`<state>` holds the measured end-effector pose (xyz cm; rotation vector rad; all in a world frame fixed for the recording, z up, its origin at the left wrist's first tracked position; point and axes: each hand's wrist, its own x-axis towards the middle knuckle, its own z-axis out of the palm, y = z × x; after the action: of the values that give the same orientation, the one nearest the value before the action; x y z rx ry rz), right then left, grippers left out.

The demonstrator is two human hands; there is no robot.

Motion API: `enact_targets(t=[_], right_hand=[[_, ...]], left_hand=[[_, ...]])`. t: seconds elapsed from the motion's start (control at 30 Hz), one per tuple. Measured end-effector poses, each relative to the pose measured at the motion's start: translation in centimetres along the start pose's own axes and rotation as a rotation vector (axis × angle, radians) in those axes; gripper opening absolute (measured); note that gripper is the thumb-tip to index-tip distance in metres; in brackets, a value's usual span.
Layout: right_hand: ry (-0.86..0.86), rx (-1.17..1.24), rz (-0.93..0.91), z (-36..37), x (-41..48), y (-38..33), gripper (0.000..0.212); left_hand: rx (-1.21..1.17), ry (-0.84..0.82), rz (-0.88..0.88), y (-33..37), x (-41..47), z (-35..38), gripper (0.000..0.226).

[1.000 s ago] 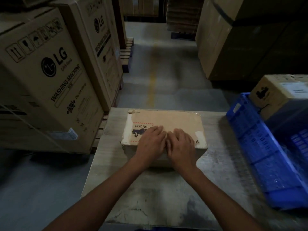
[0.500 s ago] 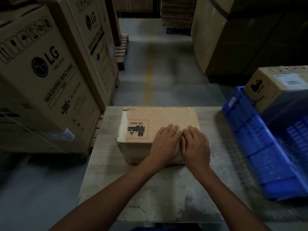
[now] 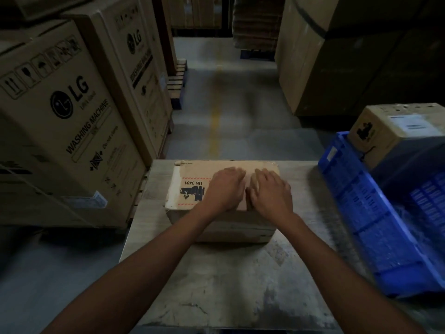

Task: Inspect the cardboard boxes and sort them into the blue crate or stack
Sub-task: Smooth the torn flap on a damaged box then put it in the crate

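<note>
— Surface and room?
— Scuffed grey worktop [image 3: 216, 285] in a dim warehouse. Beyond its far edge, concrete floor [image 3: 252, 104] with a faded yellow line [image 3: 214, 126] down the aisle. Off the left edge, tall cartons [image 3: 67, 131]; behind them a wooden pallet [image 3: 177, 80]. More big stacked cartons off the far right corner.
— Any writing?
— On the nearest tall carton: "LG", "WASHING MACHINE", and a row of handling symbols. On the cardboard box [image 3: 240, 225], a red-hatched label [image 3: 192, 191] reading "UN 3481" above a battery pictogram, printed upside down from here.
— Box position?
— Sits against the worktop's far edge, roughly midway along it, lid closed.
— Hands?
— Side by side on the box top, left hand [image 3: 226, 186] and right hand [image 3: 271, 191], palms down over its right half. Fingers stretched flat against the cardboard, curled round nothing. Label just left of the left hand.
— Crate?
— Along the worktop's right edge, a blue crate [image 3: 356, 206], apart from the box. At its far end, a smaller cardboard box [image 3: 375, 138] with a white sticker [image 3: 414, 122] on top; print too blurred to read.
</note>
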<state>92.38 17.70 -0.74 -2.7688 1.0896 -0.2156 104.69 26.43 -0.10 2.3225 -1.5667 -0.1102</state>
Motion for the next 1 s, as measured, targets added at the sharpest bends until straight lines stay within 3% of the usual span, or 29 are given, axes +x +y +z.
enact_targets(t=[0.2, 0.27, 0.37, 0.4, 0.5, 0.57, 0.7, 0.83, 0.9, 1.0], right_hand=[[0.046, 0.012, -0.05, 0.5, 0.2, 0.9, 0.047], [0.049, 0.107, -0.01, 0.2, 0.3, 1.1, 0.052], [0.01, 0.27, 0.195, 0.7, 0.2, 1.1, 0.079], [0.0, 0.35, 0.27, 0.8, 0.2, 1.2, 0.086], [-0.016, 0.568, 0.388, 0.5, 0.8, 2.1, 0.091], [-0.036, 0.638, 0.422, 0.0, 1.1, 2.1, 0.087], [0.039, 0.692, 0.485, -1.1, 0.5, 1.6, 0.073], [0.179, 0.797, 0.518, -2.2, -0.2, 0.8, 0.044], [0.222, 0.817, 0.553, -1.7, -0.8, 0.5, 0.04], [0.199, 0.778, 0.599, 1.0, -2.5, 0.6, 0.038]], left_hand=[[-0.004, -0.099, 0.092, -2.1, -0.4, -0.2, 0.041], [0.075, -0.05, 0.023, -3.0, -0.9, -0.4, 0.041], [0.213, 0.14, -0.371, -5.7, -1.2, -1.3, 0.044], [0.176, 0.136, -0.528, -7.0, -1.4, -1.8, 0.05], [-0.238, 0.059, -0.779, -10.4, -2.0, -2.8, 0.069], [-0.406, 0.083, -0.741, -10.6, -2.4, -3.0, 0.068], [-0.495, 0.313, -0.675, -9.1, -3.2, -4.1, 0.045], [-0.657, 0.535, -0.646, -8.5, -4.3, -4.2, 0.034], [-0.66, 0.568, -0.675, -8.3, -5.2, -3.0, 0.034], [-0.608, 0.492, -0.7, -8.5, -7.7, 0.4, 0.027]])
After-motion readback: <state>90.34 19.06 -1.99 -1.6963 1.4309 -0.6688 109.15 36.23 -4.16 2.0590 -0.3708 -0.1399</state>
